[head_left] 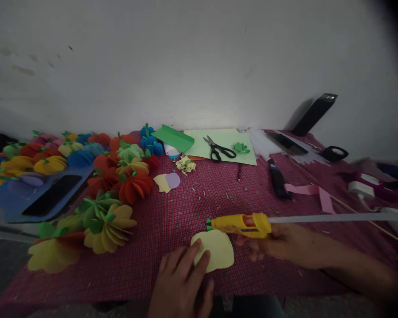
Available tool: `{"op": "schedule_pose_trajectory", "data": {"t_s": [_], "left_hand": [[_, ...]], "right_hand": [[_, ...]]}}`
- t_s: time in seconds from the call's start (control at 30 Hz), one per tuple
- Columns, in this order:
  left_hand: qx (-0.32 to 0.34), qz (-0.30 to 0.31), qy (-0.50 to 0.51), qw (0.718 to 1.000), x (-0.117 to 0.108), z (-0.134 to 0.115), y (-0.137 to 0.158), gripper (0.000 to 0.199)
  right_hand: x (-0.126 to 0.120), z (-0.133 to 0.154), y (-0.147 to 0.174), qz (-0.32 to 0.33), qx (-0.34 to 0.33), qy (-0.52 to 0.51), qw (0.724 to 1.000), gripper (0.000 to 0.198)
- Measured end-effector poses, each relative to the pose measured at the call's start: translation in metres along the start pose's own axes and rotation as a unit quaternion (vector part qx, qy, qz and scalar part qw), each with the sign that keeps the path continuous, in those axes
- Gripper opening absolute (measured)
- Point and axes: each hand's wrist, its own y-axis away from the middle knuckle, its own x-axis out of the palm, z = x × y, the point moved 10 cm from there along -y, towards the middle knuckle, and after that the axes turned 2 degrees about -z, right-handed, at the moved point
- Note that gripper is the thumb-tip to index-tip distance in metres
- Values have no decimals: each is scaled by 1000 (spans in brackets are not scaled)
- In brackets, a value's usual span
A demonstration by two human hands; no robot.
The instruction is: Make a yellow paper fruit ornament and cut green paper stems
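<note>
My right hand [275,243] is wrapped round the handle of a yellow glue gun [239,224]. A long white glue stick [318,217] runs out of its back to the right. The gun's green nozzle points left, just above the upper edge of a pale yellow paper cutout [219,251]. My left hand [182,278] lies on the left side of this cutout, fingers stretched out and fingertips resting on the paper. To the left stand folded paper pumpkins, a yellow one [111,229] nearest.
Many coloured paper pumpkins [132,187] crowd the left side with a black phone [51,194]. Black scissors [219,149] lie on pale green sheets [199,141] at the back. Pink ribbon [311,192], a thin stick [345,205] and black tape [334,153] are at the right.
</note>
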Motion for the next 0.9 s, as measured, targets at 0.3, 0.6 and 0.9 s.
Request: {"op": "schedule_pose_trajectory", "data": {"t_s": [0.3, 0.6, 0.9], "left_hand": [[90, 42, -43, 994, 12, -18, -3, 41], [37, 16, 22, 999, 18, -13, 8, 26], [17, 39, 23, 999, 17, -11, 8, 26]], "right_hand": [[-4, -3, 0, 3, 50, 100, 994, 28], [7, 5, -5, 14, 44, 97, 994, 21], [9, 0, -8, 14, 31, 93, 995, 21]]}}
